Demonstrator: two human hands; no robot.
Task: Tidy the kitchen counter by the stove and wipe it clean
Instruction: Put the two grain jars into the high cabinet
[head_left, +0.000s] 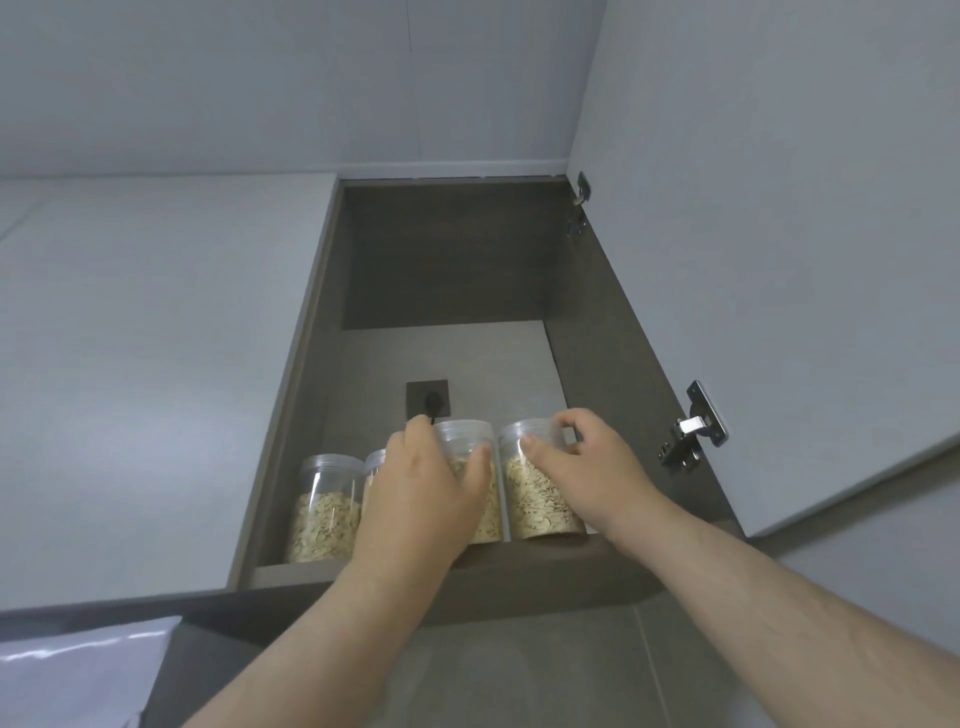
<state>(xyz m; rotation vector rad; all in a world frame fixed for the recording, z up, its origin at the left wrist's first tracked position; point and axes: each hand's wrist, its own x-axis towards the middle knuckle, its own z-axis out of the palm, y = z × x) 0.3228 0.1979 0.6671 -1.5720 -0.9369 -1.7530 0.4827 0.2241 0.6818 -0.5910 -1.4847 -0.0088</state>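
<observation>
Head view, right grip (587, 462) clasping rightmost jar (540, 504), left grip (421, 483) clasping adjacent jar (465, 439)

Both arms up at dark wood-grain cupboard (457, 260); left hand (421, 499) grips clear plastic oat jar (462, 439), right hand (587, 467) grips rightmost oat jar (540, 499).

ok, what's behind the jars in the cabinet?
A socket plate with a black plug on the back wall. Its lower edge and any cable are hidden by the left hand and the jar it grips.
</observation>
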